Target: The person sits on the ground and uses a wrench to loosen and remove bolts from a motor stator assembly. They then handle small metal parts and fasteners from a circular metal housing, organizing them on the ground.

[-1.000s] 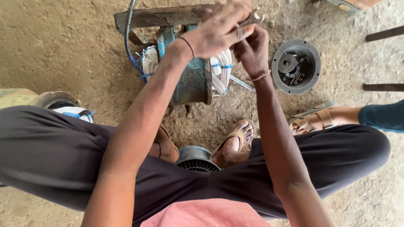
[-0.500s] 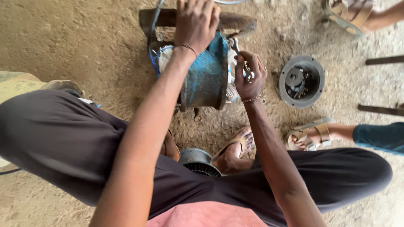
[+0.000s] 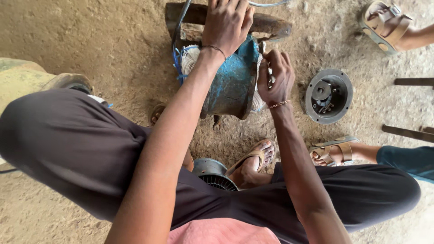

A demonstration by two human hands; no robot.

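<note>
**Two hands on one blue motor housing**

One worn blue-painted cylindrical metal motor housing lies on its side on the dirt floor, just in front of the squatting person's knees. White winding wires bulge from its left end, with blue cord looped around them; more white winding shows at its right end.

The left hand is spread flat over the top of the housing, fingers pressing down on it and on the one rusty metal bar lying behind it, not curled round anything. The right hand is at the housing's right end, its grip pinched on something small and metallic there; I cannot tell what it is.

One round grey metal end cover sits on the floor to the right, apart from the housing. One ribbed grey fan cover rests between the person's feet. I count three sandalled feet: the person's own, and two of others nearby.
</note>
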